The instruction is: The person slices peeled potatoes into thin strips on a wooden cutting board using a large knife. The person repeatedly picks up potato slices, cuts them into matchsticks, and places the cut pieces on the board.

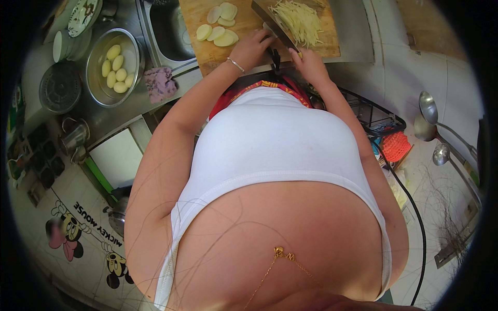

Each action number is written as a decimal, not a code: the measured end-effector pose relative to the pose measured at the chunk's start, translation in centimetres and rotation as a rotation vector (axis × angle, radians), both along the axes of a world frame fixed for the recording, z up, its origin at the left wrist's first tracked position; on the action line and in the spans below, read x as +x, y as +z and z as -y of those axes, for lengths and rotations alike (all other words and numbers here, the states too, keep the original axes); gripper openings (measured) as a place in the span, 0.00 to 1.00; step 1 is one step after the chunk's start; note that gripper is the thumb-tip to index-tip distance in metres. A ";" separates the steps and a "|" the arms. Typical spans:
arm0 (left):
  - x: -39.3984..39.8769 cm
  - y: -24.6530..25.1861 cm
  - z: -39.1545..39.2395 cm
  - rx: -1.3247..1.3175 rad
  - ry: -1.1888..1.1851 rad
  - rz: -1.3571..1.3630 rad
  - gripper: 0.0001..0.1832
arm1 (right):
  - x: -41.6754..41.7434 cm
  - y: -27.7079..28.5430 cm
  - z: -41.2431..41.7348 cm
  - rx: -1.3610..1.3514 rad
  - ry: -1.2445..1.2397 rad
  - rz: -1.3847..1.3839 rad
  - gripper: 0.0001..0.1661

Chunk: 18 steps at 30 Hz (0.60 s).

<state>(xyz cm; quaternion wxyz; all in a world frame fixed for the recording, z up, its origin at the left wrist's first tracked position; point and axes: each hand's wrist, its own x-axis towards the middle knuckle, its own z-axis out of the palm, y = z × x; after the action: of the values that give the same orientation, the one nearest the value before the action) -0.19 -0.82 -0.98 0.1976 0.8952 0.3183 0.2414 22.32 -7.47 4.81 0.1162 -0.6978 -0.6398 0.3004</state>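
My right hand (pixel 311 67) grips the handle of a kitchen knife (pixel 274 24), its broad dark blade lying diagonally over a wooden cutting board (pixel 244 18). Left of the blade, my left hand (pixel 253 47) rests on the board with bent fingers. A pale bit of potato (pixel 267 26) shows at its fingertips, mostly hidden by the fingers and blade. On the knife's right lies a heap of thin potato strips (pixel 298 22). Round potato slices (pixel 216 35) sit in two loose groups on the board's left side.
A steel sink (pixel 171 31) adjoins the board. Left of it stands a metal bowl (pixel 134 50) holding several peeled potatoes (pixel 121 74), with a crumpled purple cloth (pixel 160 84) beside it. Ladles (pixel 428 109) hang on the right wall, near a black wire rack (pixel 373 112).
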 end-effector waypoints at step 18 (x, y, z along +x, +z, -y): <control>-0.2 0.3 -0.1 -0.005 -0.001 0.037 0.24 | -0.1 1.5 -0.3 -0.033 0.028 -0.017 0.25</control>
<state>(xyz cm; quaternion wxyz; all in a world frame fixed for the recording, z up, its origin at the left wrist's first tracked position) -0.35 -0.73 -0.70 0.2058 0.8903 0.3146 0.2571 22.22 -7.14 6.34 0.1059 -0.6881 -0.6433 0.3186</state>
